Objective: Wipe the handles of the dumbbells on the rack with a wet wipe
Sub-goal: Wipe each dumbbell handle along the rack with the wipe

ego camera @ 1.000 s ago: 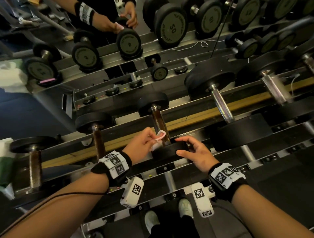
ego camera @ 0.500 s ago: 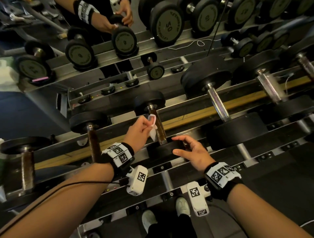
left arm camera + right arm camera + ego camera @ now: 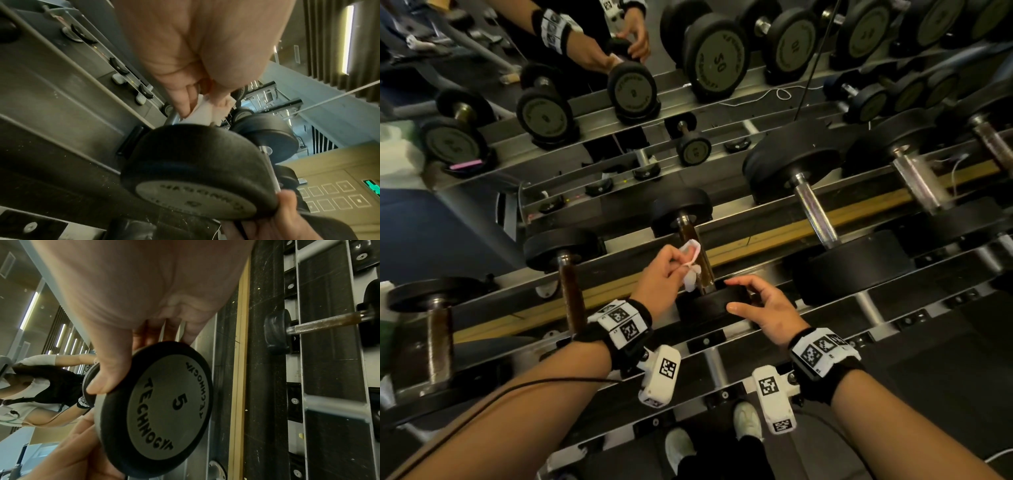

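Observation:
A small black dumbbell lies on the rack's lower tier, its brown handle (image 3: 693, 240) pointing away from me. My left hand (image 3: 681, 265) pinches a crumpled white wet wipe (image 3: 692, 274) against the left side of that handle, about halfway along. In the left wrist view the wipe (image 3: 202, 112) shows between thumb and fingers, above the dumbbell's near head (image 3: 195, 170). My right hand (image 3: 736, 296) grips the near head (image 3: 705, 305) by its rim, thumb on one side and fingers on the other. In the right wrist view that head (image 3: 164, 402) is marked 5.
A dumbbell with a rusty handle (image 3: 570, 291) sits to the left, and a larger one with a chrome handle (image 3: 818, 216) to the right. A mirror behind the rack reflects more dumbbells (image 3: 717, 58) and my hands. My shoes (image 3: 746, 418) stand below the rack's front rail (image 3: 893, 325).
My left hand has slid the wipe up the handle, away from the near head. My right hand keeps its hold on that head.

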`<state>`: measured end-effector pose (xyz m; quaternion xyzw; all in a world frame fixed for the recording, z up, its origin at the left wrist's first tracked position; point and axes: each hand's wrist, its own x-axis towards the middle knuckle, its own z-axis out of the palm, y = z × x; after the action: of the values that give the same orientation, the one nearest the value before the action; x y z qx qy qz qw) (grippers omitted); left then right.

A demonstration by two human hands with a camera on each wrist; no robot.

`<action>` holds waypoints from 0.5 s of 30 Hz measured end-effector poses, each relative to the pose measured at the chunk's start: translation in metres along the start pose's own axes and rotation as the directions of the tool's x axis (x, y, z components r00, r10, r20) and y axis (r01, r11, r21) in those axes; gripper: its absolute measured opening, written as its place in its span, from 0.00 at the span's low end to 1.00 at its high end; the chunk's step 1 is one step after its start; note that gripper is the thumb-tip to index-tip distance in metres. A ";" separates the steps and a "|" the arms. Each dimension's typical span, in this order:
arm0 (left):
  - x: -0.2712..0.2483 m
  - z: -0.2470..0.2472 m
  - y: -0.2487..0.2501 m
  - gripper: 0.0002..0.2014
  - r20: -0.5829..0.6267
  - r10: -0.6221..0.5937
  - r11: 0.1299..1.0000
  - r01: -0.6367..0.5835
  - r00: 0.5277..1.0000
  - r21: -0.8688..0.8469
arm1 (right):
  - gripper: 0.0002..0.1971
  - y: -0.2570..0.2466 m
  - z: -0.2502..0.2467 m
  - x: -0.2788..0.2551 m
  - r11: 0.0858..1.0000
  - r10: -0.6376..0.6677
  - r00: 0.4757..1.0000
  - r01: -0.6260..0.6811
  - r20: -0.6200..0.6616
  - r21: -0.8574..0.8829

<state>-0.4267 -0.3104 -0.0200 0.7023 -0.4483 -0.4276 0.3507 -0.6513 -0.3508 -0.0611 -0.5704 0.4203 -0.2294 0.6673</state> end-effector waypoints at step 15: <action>-0.020 -0.034 0.047 0.05 0.009 -0.157 0.883 0.144 0.988 -0.446 | 0.21 -0.047 0.003 -0.014 0.965 0.120 0.993 -0.119 -0.009 -0.234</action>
<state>-0.4161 -0.3047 0.0400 0.6417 -0.2780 -0.5353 0.4738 -0.6479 -0.3495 -0.0122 -0.6193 0.4764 -0.1361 0.6091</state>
